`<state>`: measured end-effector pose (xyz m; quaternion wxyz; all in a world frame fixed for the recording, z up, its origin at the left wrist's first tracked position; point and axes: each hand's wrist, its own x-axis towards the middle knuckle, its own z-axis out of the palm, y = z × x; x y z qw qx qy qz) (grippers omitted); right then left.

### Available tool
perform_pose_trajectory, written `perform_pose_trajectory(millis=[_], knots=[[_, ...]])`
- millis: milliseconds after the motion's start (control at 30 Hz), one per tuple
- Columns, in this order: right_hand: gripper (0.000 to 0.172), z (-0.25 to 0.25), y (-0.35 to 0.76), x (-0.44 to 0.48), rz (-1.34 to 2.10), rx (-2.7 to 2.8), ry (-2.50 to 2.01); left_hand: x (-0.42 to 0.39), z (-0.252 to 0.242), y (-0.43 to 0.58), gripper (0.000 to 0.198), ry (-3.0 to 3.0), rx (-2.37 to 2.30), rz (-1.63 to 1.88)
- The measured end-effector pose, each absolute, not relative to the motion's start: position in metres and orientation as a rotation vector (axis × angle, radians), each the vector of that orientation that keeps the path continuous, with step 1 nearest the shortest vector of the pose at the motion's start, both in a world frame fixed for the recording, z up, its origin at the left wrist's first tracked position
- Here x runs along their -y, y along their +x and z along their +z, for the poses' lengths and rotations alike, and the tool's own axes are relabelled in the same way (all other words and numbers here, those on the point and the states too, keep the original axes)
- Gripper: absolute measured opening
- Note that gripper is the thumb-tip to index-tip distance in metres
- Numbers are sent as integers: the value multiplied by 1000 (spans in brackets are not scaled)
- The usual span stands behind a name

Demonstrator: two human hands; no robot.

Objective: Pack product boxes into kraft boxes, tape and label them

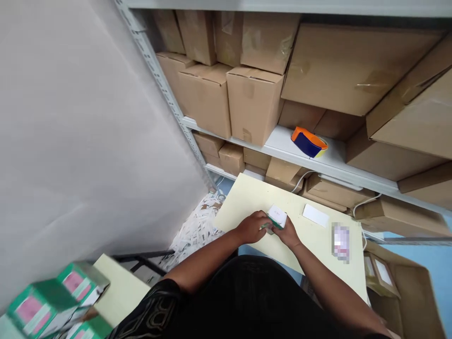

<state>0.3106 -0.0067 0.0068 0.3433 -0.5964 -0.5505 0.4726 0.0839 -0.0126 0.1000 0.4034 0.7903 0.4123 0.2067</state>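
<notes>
Head view: left hand point(252, 228) and right hand point(287, 232), fingers curled, share a closed grip on a small white-and-green carton point(277, 215) between them, above the pale-yellow counter point(243, 197); uneven squeezing could crush its walls or make it slip.

Grey wall point(88, 141) at left; pale metal shelving point(282, 4) ahead; light yellow table point(247, 197); blue floor point(441, 278) at right.
</notes>
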Motion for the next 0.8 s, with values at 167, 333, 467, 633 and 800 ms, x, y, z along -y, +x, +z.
perform_pose_trajectory(millis=[167,333,467,633,800], knots=[[62,3,311,-9,1166,1352,-1649,-41,92,84,55,2115,-854,496],[64,-2,314,-9,1165,1419,-1631,-86,79,102,77,2060,-800,426],[67,-8,322,-8,1137,1582,-1634,-98,63,120,72,1971,-835,338],[84,-7,340,-7,1002,1707,-1642,-86,57,139,68,1902,-951,367],[85,5,351,0,1331,1431,-1633,-80,61,148,74,1832,-1000,433]])
